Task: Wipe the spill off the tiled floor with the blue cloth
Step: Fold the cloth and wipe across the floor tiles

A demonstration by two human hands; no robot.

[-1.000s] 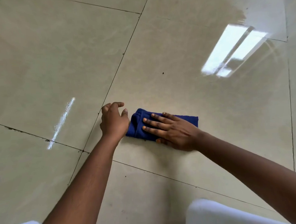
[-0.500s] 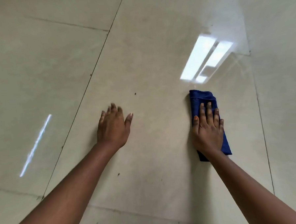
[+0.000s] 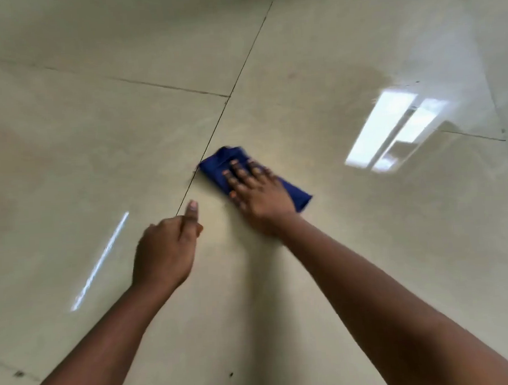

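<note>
Bracing came first: the left hand (image 3: 166, 250), its grip loosely curled round nothing with the thumb sticking up, hung just above the tiled floor (image 3: 97, 141); planting it flat would have steadied the reach. Beyond its thumb ran a dark grout line (image 3: 214, 129). Right of that, the right hand (image 3: 257, 193) lay flat, its grip spread wide and pressing the folded blue cloth (image 3: 295, 191), whose far corner touched the grout line. Even palm pressure and overlapping passes seemed wise. No spill showed clearly through the blur.
</note>
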